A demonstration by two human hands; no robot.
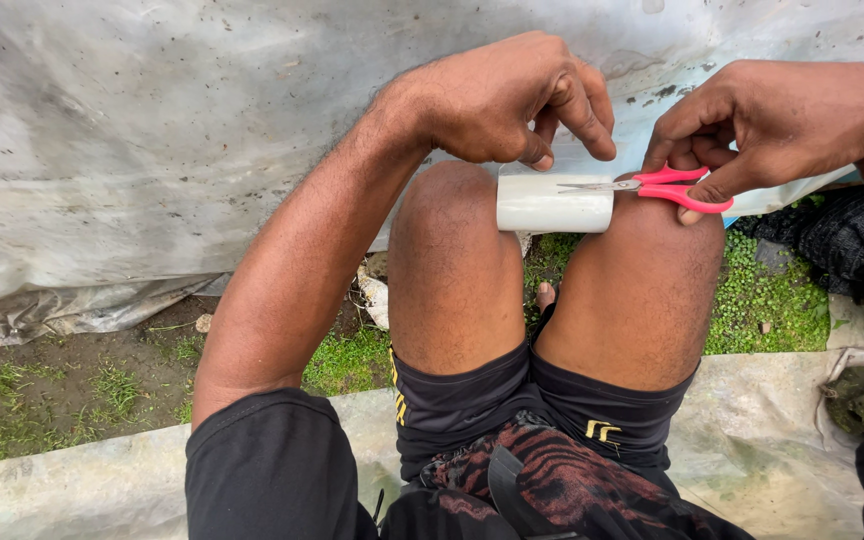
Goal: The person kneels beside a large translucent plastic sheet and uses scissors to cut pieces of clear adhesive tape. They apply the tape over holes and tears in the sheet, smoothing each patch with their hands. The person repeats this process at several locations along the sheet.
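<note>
While we sit with both knees raised, the items stand as follows.

Item one: a short white plastic pipe piece (552, 203), lying crosswise on our two knees (452, 210), bridging the gap between them.

Item two: our left hand (512, 100), fingers curled down over the top of the pipe piece, thumb and forefinger pinched at its upper edge and steadying it.

Item three: small scissors with red plastic handles and thin steel blades (642, 185), held in our right hand (762, 120), fingers through the loops. The blades lie nearly closed, tips pointing left along the top of the pipe piece.

Item four: a grey, soiled plastic sheet (152, 130) hanging in front of the knees; grass and bare soil (72, 385) below; a dark mesh cloth (832, 235) at right.

Handling note, as we judge it: the cut goes best with the pipe pressed firmly into the knees, blades kept shallow, and left fingertips clear of the points.
</note>
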